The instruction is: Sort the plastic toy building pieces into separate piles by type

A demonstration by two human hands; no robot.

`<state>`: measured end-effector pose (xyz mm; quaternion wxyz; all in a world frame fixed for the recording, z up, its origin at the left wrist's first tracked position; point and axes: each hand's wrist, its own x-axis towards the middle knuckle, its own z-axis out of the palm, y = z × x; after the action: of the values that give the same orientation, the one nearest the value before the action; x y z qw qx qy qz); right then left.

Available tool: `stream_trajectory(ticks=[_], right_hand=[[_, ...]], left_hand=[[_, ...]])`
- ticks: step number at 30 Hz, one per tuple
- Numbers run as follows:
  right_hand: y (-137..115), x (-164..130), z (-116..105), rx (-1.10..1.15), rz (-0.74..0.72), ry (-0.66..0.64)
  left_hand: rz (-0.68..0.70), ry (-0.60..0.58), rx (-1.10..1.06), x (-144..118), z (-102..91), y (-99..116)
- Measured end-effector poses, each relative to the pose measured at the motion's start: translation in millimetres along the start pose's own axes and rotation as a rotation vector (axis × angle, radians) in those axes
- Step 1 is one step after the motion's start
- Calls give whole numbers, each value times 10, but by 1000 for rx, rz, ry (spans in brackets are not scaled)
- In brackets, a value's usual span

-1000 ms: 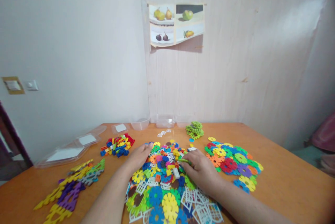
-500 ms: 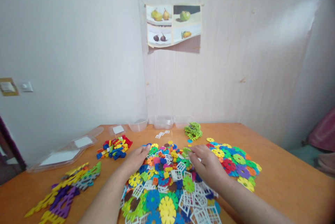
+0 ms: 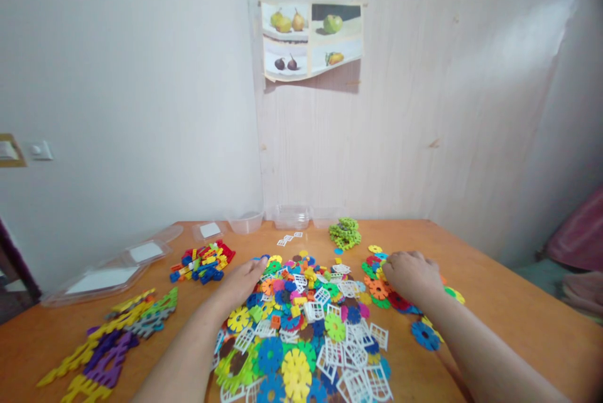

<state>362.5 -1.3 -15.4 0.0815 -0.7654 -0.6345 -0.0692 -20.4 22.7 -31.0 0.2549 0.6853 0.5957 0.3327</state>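
My left hand [image 3: 242, 284] rests at the left edge of a mixed heap of plastic pieces, its fingers laid out against it and partly hidden. In this heap lie notched flower discs, such as a yellow disc [image 3: 296, 373], white window-shaped lattice pieces [image 3: 354, 353] and small bricks [image 3: 276, 322]. My right hand [image 3: 414, 277] is over the separate pile of flower discs on the right, palm down with fingers curled. What its fingertips grip, if anything, is hidden. An orange disc [image 3: 378, 288] shows beside the fingers, and a blue disc [image 3: 425, 335] lies below the wrist.
Small bricks [image 3: 202, 262] form a pile at the back left, with long notched strips [image 3: 110, 359] nearer. A green stack of pieces [image 3: 345, 233], white lattice pieces [image 3: 289, 238] and clear plastic tubs [image 3: 292, 218] stand toward the wall. Clear lids [image 3: 101, 280] lie left.
My right hand has moved right, from the mixed heap to the disc pile. The green piece at its fingers is no longer visible. My left hand stays by the heap.
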Motion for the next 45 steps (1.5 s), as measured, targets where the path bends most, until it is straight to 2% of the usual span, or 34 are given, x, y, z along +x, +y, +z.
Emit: stream_trajectory(ticks=[4, 7, 10, 12, 14, 19, 26, 29, 31, 35, 39, 42, 45], right_hand=[[-82, -41, -57, 52, -49, 100], [-235, -149, -139, 230, -224, 138], [-470, -366, -210, 383, -455, 16], [-628, -539, -237, 388, -549, -81], [-754, -688, -246, 321, -614, -106], [-866, -824, -220, 202, -669, -93], [-828, -751, -224, 288, -661, -103], [-769, -660, -249, 338, -607, -60], [-684, -558, -267, 355, -506, -4], [-380, -282, -266, 324, -203, 95], [-23, -30, -170, 216, 78, 43], [155, 70, -80, 187, 147, 7], [202, 95, -55, 173, 167, 20]], left_hand=[[-16, -21, 23, 4, 3, -5], [-11, -7, 33, 12, 5, -7], [-4, -2, 37, 15, 4, -9], [-3, -16, 26, 16, 3, -11], [2, -21, 18, 18, 3, -17], [1, -2, 47, 39, 11, -58], [1, -26, 39, 47, 9, -81], [12, -28, 30, 40, 4, -57], [12, -29, 33, 37, 2, -41], [-3, -41, 30, 32, -2, -30], [-22, -30, 52, 41, -21, -28], [-29, -75, 58, 52, -34, -27], [-22, -75, 42, 54, -24, -32]])
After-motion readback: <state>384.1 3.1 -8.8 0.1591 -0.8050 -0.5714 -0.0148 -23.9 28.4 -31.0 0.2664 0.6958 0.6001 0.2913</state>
